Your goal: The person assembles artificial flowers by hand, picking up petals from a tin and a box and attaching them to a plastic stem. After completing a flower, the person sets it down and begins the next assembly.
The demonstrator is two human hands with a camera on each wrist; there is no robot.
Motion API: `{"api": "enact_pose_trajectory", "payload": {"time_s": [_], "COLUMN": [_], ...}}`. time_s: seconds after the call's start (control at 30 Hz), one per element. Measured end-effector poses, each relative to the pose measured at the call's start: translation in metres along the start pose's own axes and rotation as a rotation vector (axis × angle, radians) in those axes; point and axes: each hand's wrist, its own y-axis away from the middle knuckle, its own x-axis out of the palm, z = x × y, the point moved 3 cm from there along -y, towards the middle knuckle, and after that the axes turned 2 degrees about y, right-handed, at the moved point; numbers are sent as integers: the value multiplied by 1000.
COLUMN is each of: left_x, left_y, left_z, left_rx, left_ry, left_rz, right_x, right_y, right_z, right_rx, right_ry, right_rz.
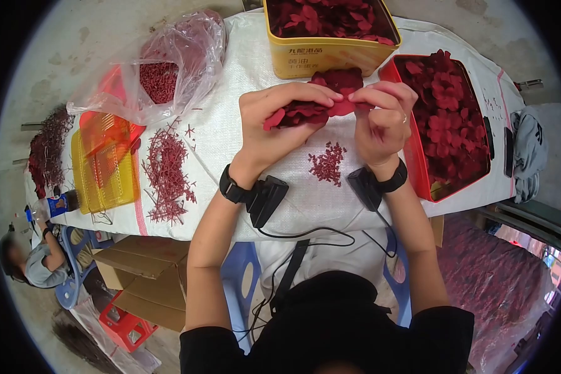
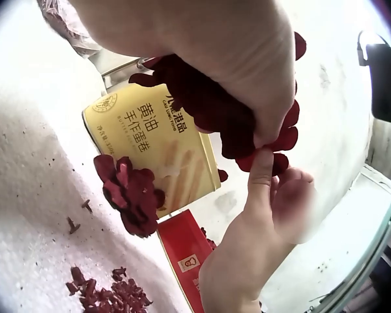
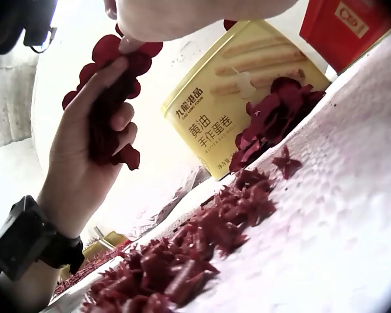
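My left hand (image 1: 265, 121) grips a bundle of dark red fabric flower petals (image 1: 300, 115), its layered edges sticking out past the fingers. At the bundle's right end, a lighter red petal piece (image 1: 341, 108) lies between both hands' fingertips. My right hand (image 1: 385, 124) pinches at that piece with thumb and forefinger, a ring on one finger. Behind the hands, a stack of red flower petals (image 3: 277, 120) leans by the yellow tin (image 2: 150, 140). Below them on the white cloth is a small pile of red calyx-like bits (image 1: 328, 165).
The yellow tin and a red tin box (image 1: 421, 149) hold many red flowers. To the left lie thin red stems (image 1: 167, 177), a yellow basket (image 1: 109, 181) and a clear bag (image 1: 196, 53) of red bits. A person (image 1: 40, 258) sits far left.
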Motion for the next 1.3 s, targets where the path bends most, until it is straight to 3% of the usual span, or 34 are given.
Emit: {"api": "enact_pose_trajectory", "payload": {"time_s": [0.2,0.27,0.33,0.4,0.67,0.83,0.93,1.03,1.13,1.23,1.3], "left_x": [1,-1,-3,-5,-8,-8,-7,-3,0,3,6], "left_y": [0,1,0,4,11,11,13,15,17,16,16], "left_z": [5,7,6,22,36,37,42,45,42,40,41], "left_rx": [-102,-427,-758,-758,-915,-949,-869,-821,-885,-916,-880], "left_ry": [65,160,263,334,403,321,251,253,256,238,226], "left_rz": [18,-46,-105,-162,-187,-184,-147,-100,-35,59,87], "right_x": [10,17,22,26,34,34,25,21,17,13,17], "right_y": [5,7,8,9,19,24,18,16,10,-4,-9], "right_z": [-3,-4,-5,-8,-19,-23,-26,-30,-31,-20,-12], "right_rx": [171,314,584,760,979,1060,1006,587,597,693,704], "right_ry": [-164,-316,-565,-753,-768,-673,-191,122,111,-49,-265], "right_rz": [39,68,87,77,66,93,330,336,227,232,339]}}
